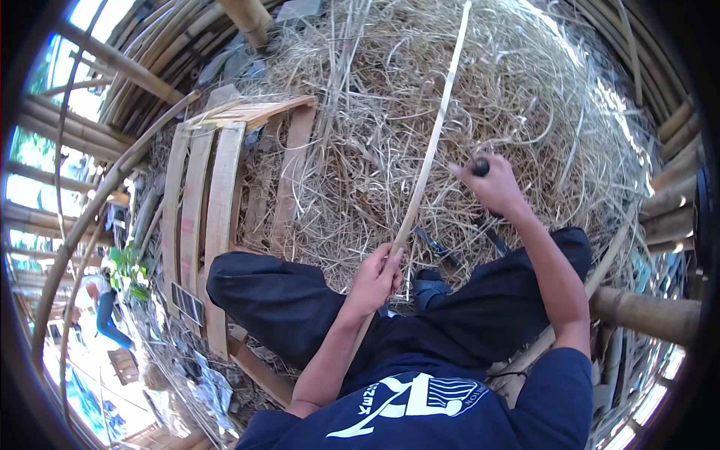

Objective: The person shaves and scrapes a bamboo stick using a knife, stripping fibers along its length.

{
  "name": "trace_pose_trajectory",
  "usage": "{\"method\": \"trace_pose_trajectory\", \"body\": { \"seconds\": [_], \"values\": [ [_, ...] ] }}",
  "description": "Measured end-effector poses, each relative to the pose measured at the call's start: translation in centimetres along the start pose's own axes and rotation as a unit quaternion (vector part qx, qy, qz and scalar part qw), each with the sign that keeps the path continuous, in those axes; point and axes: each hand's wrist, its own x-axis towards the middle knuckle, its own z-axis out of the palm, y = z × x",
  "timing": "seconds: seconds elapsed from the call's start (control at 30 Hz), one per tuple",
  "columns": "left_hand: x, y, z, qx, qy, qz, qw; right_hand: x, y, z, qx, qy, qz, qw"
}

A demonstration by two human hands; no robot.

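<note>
A long, pale bamboo strip [431, 146] runs from my lap up across the middle of the view. My left hand [377, 277] is closed around its lower part, above my lap. To the right of the strip, and apart from it, my right hand [498, 187] is closed on a black-handled tool that looks like a knife [481, 166]. The rounded end of its handle shows above the fist; its blade cannot be made out clearly. Straw-like shavings [360, 172] cover the ground in front of me.
A slatted wooden crate [225, 180] lies to the left, with a phone-like dark rectangle [187, 304] on it. A thick bamboo pole [646, 315] juts in at the right. Bamboo walls surround the spot. Another person [105, 307] is visible at the far left.
</note>
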Motion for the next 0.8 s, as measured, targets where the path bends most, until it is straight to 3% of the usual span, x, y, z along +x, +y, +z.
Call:
{"method": "trace_pose_trajectory", "body": {
  "seconds": [0.1,0.17,0.3,0.4,0.5,0.57,0.8],
  "values": [
    [1.0,0.1,0.1,0.033,0.032,-0.039,0.998,-2.9,0.8,1.0,-0.063,-0.008,-0.064,0.996],
    [1.7,-1.4,0.1,-0.004,0.018,-0.001,1.000,-3.6,1.8,2.4,-0.129,-0.078,-0.063,0.987],
    [1.3,-2.6,0.4,0.112,0.103,0.059,0.987,-4.9,2.3,4.7,-0.213,-0.137,-0.098,0.962],
    [1.1,-2.3,1.0,0.302,0.187,0.148,0.923,-5.8,1.9,5.3,-0.236,-0.157,-0.110,0.953],
    [0.9,-1.3,1.6,0.308,0.187,0.092,0.928,-6.3,1.6,5.3,-0.239,-0.169,-0.114,0.950],
    [1.4,-2.5,1.6,0.310,0.201,0.147,0.918,-6.4,1.6,5.4,-0.259,-0.190,-0.101,0.942],
    [0.8,-1.6,1.8,0.378,0.183,0.084,0.903,-4.0,4.3,4.8,-0.302,-0.166,-0.061,0.937]
  ]
}}
